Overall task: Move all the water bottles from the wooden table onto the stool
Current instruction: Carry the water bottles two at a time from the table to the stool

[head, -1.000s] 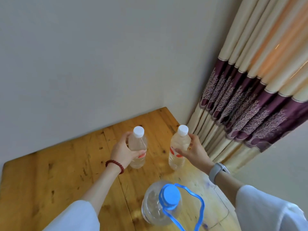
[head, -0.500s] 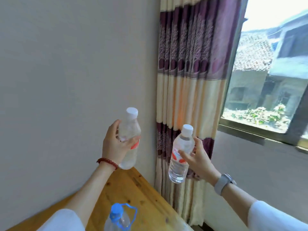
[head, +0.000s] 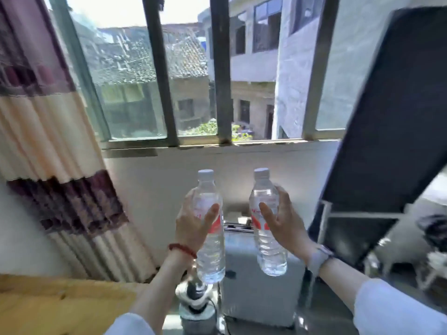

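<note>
Two clear water bottles with white caps and red labels hang upright in the air before a barred window. My left hand (head: 193,228) grips the left bottle (head: 210,238) round its middle. My right hand (head: 285,221) grips the right bottle (head: 268,228) the same way. A corner of the wooden table (head: 55,308) shows at the bottom left, behind both bottles. No stool is in view.
A pale grey suitcase (head: 258,286) stands on the floor below the bottles, with a small device (head: 196,301) beside it. A striped curtain (head: 60,165) hangs at the left. A dark slanted panel (head: 391,131) rises at the right, above blurred clutter.
Both hands lifted the bottles off the table, and the view swung right from the wall corner to the window. The large blue-capped bottle has passed out of view.
</note>
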`<state>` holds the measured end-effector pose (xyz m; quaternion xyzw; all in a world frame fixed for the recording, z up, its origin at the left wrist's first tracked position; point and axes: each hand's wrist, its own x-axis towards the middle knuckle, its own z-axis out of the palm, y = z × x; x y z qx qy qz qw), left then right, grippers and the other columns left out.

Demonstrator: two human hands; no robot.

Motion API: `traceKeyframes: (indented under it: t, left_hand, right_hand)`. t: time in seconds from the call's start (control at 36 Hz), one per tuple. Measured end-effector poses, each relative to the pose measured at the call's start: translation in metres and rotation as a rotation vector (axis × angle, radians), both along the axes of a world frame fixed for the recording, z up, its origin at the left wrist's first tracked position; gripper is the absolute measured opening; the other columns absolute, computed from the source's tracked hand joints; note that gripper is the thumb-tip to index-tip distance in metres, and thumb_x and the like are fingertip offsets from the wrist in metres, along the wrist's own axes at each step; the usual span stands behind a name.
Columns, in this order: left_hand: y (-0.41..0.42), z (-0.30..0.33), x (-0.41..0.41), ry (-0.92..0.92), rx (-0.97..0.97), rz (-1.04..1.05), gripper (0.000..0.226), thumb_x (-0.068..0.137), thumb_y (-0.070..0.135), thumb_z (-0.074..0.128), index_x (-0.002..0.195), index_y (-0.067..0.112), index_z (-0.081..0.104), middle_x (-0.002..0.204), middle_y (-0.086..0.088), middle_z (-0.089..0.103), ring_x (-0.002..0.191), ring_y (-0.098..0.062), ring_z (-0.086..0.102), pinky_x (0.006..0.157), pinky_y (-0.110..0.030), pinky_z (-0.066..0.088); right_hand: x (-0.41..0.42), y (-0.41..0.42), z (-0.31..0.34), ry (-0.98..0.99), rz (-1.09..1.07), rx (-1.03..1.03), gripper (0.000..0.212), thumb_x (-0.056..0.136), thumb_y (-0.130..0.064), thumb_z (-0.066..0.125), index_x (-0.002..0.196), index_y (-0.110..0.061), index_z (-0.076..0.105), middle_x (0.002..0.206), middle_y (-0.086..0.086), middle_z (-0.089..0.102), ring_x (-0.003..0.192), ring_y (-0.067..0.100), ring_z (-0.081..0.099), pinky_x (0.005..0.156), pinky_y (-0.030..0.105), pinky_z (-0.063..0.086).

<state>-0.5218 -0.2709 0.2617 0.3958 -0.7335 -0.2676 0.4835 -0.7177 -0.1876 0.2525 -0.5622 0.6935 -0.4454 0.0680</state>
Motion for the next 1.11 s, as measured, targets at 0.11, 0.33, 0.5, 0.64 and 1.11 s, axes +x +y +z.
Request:
traceKeyframes:
  t: [0.11,0.33,0.5,0.64,1.11]
  left_hand:
    - [0.051,-0.028,-0.119,-0.054,0.118,-0.260,0.091,0.066,0.073,0.054,0.129,0.007,0.044,0.120,-0.013,0.057,0.101,-0.031,0.059,0.086,-0.035,0.046]
    - [0.155,-0.067,-0.345,-0.186,0.090,-0.702,0.056,0.076,0.029,0.070,0.125,0.013,0.047,0.106,0.005,0.055,0.089,-0.006,0.053,0.071,-0.002,0.033]
    - [0.253,-0.097,-0.513,-0.182,0.161,-1.044,0.059,0.078,0.030,0.068,0.130,0.015,0.044,0.117,0.009,0.050,0.080,0.032,0.045,0.067,0.009,0.030]
    - [0.348,-0.104,-0.643,-0.216,0.206,-1.263,0.054,0.077,0.033,0.068,0.124,0.020,0.048,0.123,0.006,0.055,0.103,0.005,0.054,0.080,0.000,0.035]
    - [0.729,-0.129,-0.928,-0.338,0.166,-1.732,0.064,0.075,0.040,0.068,0.129,0.017,0.044,0.127,-0.004,0.056,0.113,-0.019,0.054,0.098,-0.034,0.042]
  right_hand:
    - [-0.095,0.091,-0.031,-0.053,-0.271,0.073,0.096,0.058,-0.091,0.014,0.135,-0.034,0.019,0.133,0.002,0.050,0.107,0.029,0.058,0.079,0.036,0.042]
    - [-0.242,0.267,-0.069,-0.177,-0.690,0.100,0.097,0.063,-0.081,0.029,0.139,-0.021,0.025,0.135,0.006,0.048,0.111,0.024,0.055,0.084,0.028,0.045]
    - [-0.346,0.391,-0.092,-0.266,-0.989,0.170,0.061,0.089,-0.044,0.048,0.139,-0.021,0.024,0.128,0.005,0.053,0.102,0.019,0.056,0.075,0.022,0.036]
    - [-0.419,0.483,-0.086,-0.311,-1.223,0.215,0.047,0.087,-0.048,0.047,0.127,-0.030,0.031,0.114,-0.002,0.058,0.088,0.020,0.059,0.078,0.037,0.049]
    - [-0.588,0.813,-0.123,-0.491,-1.792,0.020,0.064,0.082,-0.053,0.049,0.136,-0.027,0.028,0.118,-0.001,0.058,0.102,0.020,0.059,0.090,0.041,0.048]
